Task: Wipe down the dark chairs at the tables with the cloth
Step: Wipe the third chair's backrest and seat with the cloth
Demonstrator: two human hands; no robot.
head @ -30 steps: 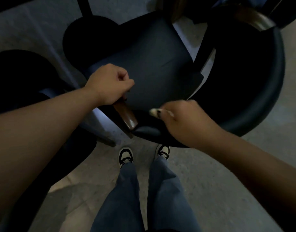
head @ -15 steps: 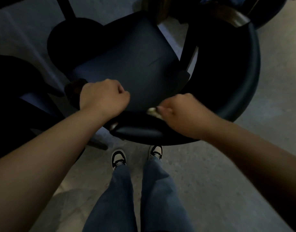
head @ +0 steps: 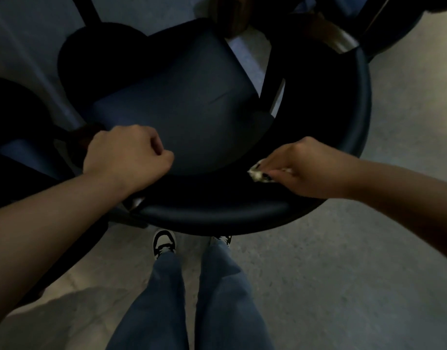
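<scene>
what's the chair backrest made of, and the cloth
Backrest: looks like smooth dark vinyl or leather-like padding; a soft sheen runs along its rounded top edge. Real leather or synthetic cannot be told in this dim light.
Cloth: a pale crumpled wad, cloth or tissue-like, matte; only a small part shows from under the right hand, which grips it against the backrest.

Both hands reach forward: left hand [head: 126,157] fisted, right hand [head: 303,170] curled, palm down.

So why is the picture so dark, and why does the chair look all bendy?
Head view: the room is dimly lit, so the dark chair nearly melts into shadow; only the pale cloth in the right hand stands out. The wide-angle lens bows the chair's backrest. The edges look soft.
</scene>
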